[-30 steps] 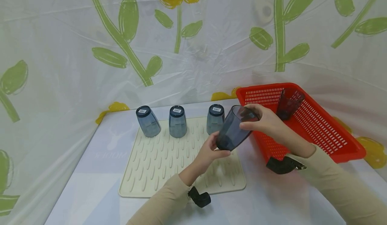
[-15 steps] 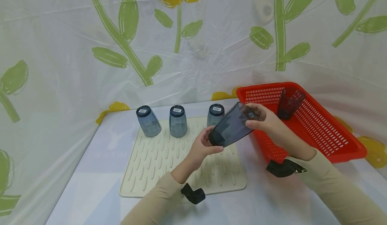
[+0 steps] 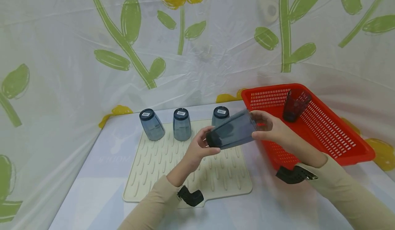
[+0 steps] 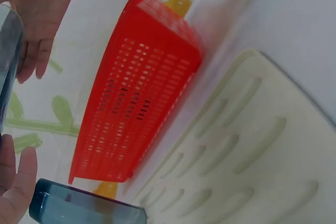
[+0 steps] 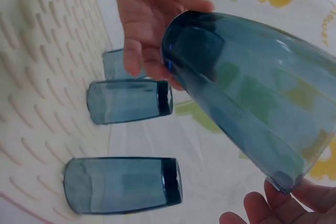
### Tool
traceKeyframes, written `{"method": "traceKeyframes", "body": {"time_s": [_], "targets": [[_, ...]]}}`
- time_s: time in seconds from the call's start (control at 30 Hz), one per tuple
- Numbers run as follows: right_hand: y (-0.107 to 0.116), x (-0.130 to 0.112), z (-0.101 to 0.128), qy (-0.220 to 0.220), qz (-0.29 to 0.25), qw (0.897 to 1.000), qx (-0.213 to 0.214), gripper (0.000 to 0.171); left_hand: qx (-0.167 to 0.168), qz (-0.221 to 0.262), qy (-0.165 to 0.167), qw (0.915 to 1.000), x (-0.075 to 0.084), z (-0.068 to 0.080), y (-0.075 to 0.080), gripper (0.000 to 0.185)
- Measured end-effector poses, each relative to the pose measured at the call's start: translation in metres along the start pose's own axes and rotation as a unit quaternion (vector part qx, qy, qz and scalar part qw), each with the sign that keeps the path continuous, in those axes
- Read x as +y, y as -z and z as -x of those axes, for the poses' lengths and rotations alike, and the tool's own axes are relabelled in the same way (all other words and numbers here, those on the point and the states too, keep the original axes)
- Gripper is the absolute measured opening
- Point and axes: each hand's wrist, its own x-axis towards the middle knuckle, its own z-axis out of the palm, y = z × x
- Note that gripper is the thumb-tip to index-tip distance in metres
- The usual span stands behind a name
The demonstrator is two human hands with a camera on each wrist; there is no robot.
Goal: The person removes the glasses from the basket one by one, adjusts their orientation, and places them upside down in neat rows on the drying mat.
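Between both hands a blue-grey drinking glass (image 3: 231, 130) is held in the air, lying almost level above the drying mat (image 3: 185, 164). My left hand (image 3: 194, 151) grips its dark, thick base, at the left end. At the other end, the thumb and fingers of my right hand (image 3: 274, 132) hold the rim. The right wrist view shows the held glass (image 5: 241, 87) close up, fingers at its base and rim. Upside down along the mat's far side stand three matching glasses: one at left (image 3: 153, 127), one in the middle (image 3: 182, 126) and one farther right (image 3: 219, 115), partly behind the held glass.
A red perforated basket (image 3: 327, 120) stands right of the mat, with a tumbler (image 3: 294, 108) leaning inside at its far end. Behind the white table (image 3: 98, 175) hangs a flower-printed curtain (image 3: 216, 51).
The held glass has swung from a steep tilt to nearly level. Its base has moved left with my left hand, while my right hand has shifted slightly right and down along with the rim.
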Motion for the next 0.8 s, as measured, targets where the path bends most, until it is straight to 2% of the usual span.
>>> {"method": "traceKeyframes", "body": {"time_s": [0.4, 0.67, 0.8], "targets": [[-0.004, 0.002, 0.004, 0.000, 0.049, 0.999, -0.009, 0.081, 0.001, -0.001, -0.014, 0.9999, 0.013, 0.002, 0.008, 0.091], [-0.009, 0.007, 0.007, 0.010, 0.097, 0.995, -0.004, 0.085, 0.029, 0.004, -0.038, 0.9989, 0.020, 0.003, 0.008, 0.091], [-0.014, 0.012, 0.008, 0.021, 0.097, 0.995, 0.002, 0.083, 0.040, 0.004, -0.048, 0.9981, 0.022, 0.004, 0.007, 0.096]]}}
